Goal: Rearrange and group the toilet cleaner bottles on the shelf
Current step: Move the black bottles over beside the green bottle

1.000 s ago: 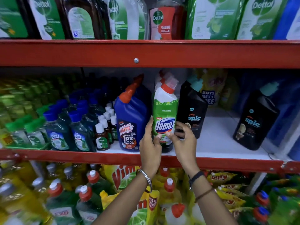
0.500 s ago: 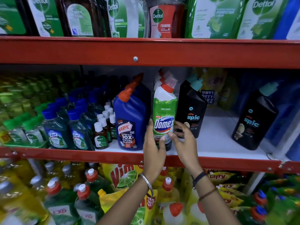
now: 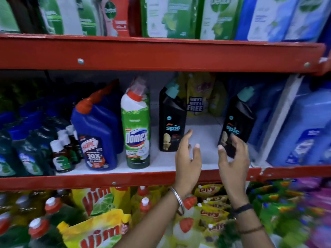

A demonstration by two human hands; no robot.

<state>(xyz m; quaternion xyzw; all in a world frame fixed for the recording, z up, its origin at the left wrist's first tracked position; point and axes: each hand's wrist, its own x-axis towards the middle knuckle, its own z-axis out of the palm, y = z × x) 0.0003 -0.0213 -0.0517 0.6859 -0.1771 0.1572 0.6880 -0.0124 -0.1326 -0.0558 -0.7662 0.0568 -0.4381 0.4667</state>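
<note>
On the middle shelf (image 3: 161, 162) a blue Harpic bottle (image 3: 96, 133) stands left of a green and white Domex bottle (image 3: 137, 129). Right of them is a black Spic bottle (image 3: 171, 120), and a second black Spic bottle (image 3: 237, 117) stands apart further right. My left hand (image 3: 188, 158) hovers open over the bare white shelf between the two Spic bottles, holding nothing. My right hand (image 3: 232, 158) is open, its fingers in front of the lower part of the right Spic bottle; whether they touch it is unclear.
Small Dettol bottles (image 3: 60, 154) and blue-capped green bottles (image 3: 26, 158) crowd the left. Large blue bottles (image 3: 304, 133) stand at the right. Yellow pouches (image 3: 200, 93) lie at the back. The red shelf rail above (image 3: 161, 54) carries Dettol packs; Vim pouches (image 3: 100, 228) fill the shelf below.
Both hands have let go of the Domex bottle, which now stands beside the Harpic bottle. They have moved right, toward the right Spic bottle. The view has shifted right.
</note>
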